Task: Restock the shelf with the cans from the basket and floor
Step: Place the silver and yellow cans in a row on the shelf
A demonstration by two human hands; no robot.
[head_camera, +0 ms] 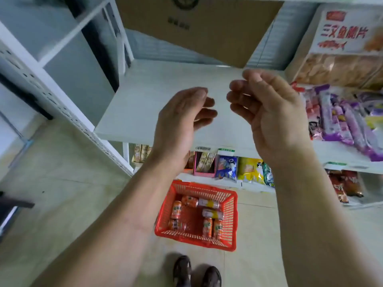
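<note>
A red plastic basket [232, 206] stands on the floor below the shelving, with several orange soda cans [176, 209] and two pale yellow-banded cans [208, 203] lying inside. Above it a bare white shelf board [145, 96] carries no cans. My left hand [180, 119] and my right hand [267, 112] are raised in front of that shelf, palms facing each other, fingers curled and apart. Neither hand holds anything.
A cardboard box [207, 23] leans at the back of the bare shelf. Snack packs [342, 117] fill the shelf to the right, and bags and cartons [228, 168] sit on the lower shelf. A white perforated upright [62, 104] is on the left. My shoes [196, 272] stand behind the basket.
</note>
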